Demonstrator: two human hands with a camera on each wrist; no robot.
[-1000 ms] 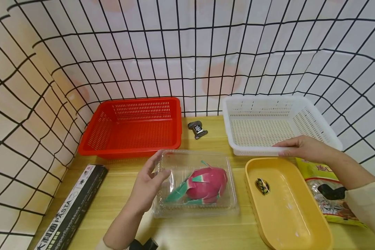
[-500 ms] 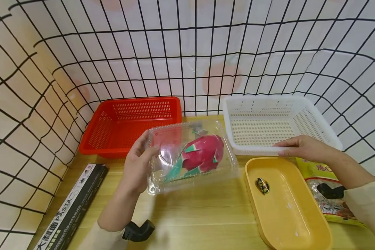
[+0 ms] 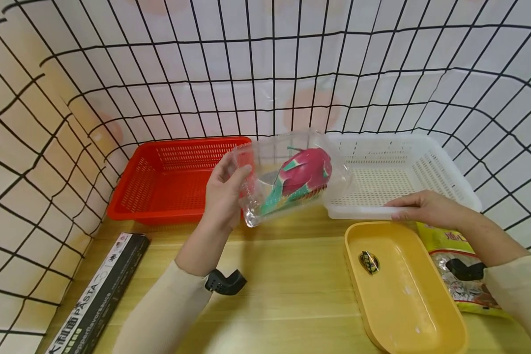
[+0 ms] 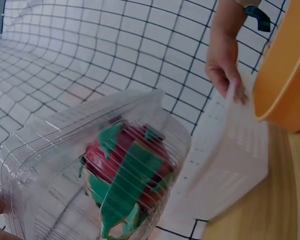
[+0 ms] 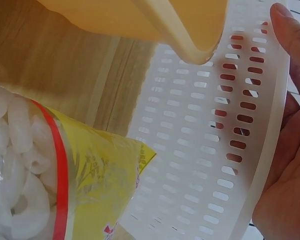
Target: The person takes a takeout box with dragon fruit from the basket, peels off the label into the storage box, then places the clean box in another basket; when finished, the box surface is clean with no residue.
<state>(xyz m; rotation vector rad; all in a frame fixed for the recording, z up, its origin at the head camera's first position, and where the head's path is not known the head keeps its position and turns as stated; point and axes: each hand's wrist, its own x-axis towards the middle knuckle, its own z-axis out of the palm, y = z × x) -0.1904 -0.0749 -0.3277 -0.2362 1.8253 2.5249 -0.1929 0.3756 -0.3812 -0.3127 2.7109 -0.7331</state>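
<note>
My left hand [image 3: 223, 191] pinches the left side of a clear plastic box [image 3: 252, 216], raised off the table and tilted. Inside it lies a pink and green dragon fruit [image 3: 307, 169], seen through the ridged plastic in the left wrist view too. The box overlaps the left end of the white basket [image 3: 358, 212] in the head view. With thumb and fingers over the front rim, my right hand [image 3: 427, 209] grips that basket, and its slotted wall passes between thumb and fingers in the right wrist view.
A red basket [image 3: 155, 216] stands at the back left. The black pasta box [image 3: 99, 295] lies at the left. Before the white basket sits a yellow tray [image 3: 407, 305] holding a small dark badge-like piece [image 3: 369, 263]. A yellow bag [image 5: 97, 175] of white ring-shaped pieces lies beside it.
My left hand has lifted the plastic box with the dragon fruit off the table and carried it back and right towards the white basket, tilting it. My right hand has kept its hold.
</note>
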